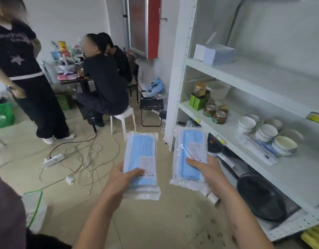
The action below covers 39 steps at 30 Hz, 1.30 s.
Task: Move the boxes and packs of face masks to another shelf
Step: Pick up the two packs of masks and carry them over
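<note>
Left hand [123,178] grasps a pack [141,159] of blue masks at its near end, thumb on top, fingers hidden beneath. Right hand [208,172] grasps a second pack [190,155] the same way, thumb across the printed label; its fingers are also out of sight under the wrapper. Both packs are held over the floor [155,221], side by side and apart, just left of the shelf unit [175,87]. Label print on both packs is too small to read.

On the upper shelf [245,74] stands a white box [214,54] with a blue panel, blurred; its markings cannot be made out. The shelf below carries jars [215,113], a green carton [197,101] and stacked bowls [266,133]. The lowest level holds a dark pan [262,196], partly hidden by the right forearm and the shelf edge above. Price tags on the shelf edges are illegible.

Tangled cables [86,159] and a power strip [53,159] lie on the floor. Beyond, one person stands, cut off at the frame's left edge, and two sit at a cluttered bench [70,80]; the farther one is largely hidden behind the nearer. A yellow object at the lower right corner is cut off and unidentifiable.
</note>
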Tool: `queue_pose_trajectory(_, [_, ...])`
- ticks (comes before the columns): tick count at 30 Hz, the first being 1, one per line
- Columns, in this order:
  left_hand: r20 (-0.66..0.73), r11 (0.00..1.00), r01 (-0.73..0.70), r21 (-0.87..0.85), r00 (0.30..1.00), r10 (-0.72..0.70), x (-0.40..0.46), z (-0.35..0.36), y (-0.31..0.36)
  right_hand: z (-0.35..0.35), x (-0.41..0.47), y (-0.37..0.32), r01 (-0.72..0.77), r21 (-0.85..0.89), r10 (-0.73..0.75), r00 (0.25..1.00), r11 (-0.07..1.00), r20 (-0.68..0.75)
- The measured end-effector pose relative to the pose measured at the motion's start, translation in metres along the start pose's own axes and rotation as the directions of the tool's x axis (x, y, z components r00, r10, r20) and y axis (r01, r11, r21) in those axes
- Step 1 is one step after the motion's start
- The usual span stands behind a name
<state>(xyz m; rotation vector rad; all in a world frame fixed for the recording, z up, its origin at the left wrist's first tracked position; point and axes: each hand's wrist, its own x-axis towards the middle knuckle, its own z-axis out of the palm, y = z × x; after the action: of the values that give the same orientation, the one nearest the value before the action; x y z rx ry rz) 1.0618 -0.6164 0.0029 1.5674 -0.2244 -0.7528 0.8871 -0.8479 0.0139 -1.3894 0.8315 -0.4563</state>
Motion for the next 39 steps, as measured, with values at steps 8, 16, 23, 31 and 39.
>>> queue_pose_trajectory(8, [-0.004,0.998,0.001,0.064,1.0,-0.001,0.108,0.015,0.038,0.014,0.098,-0.026,0.025,0.042,-0.022,0.996,0.999,-0.085])
queue_pose_trajectory(16, [0.034,0.996,0.001,0.093,0.999,-0.004,0.221,0.045,0.081,0.017,0.218,-0.058,0.051,0.049,-0.044,0.989,0.998,-0.138])
queue_pose_trajectory(23, [0.033,0.998,0.007,0.062,0.999,-0.009,0.302,0.053,0.107,0.032,0.307,-0.082,0.067,0.043,-0.061,0.989,0.997,-0.137])
queue_pose_trajectory(31, [0.11,0.999,0.018,0.046,0.994,-0.023,0.408,0.04,0.136,0.064,0.389,-0.099,0.065,0.044,-0.055,0.98,0.997,-0.192])
queue_pose_trajectory(39, [0.226,0.998,-0.012,0.068,0.974,-0.004,0.496,0.048,0.173,0.076,0.44,-0.123,0.102,0.095,-0.07,0.951,0.99,-0.301])
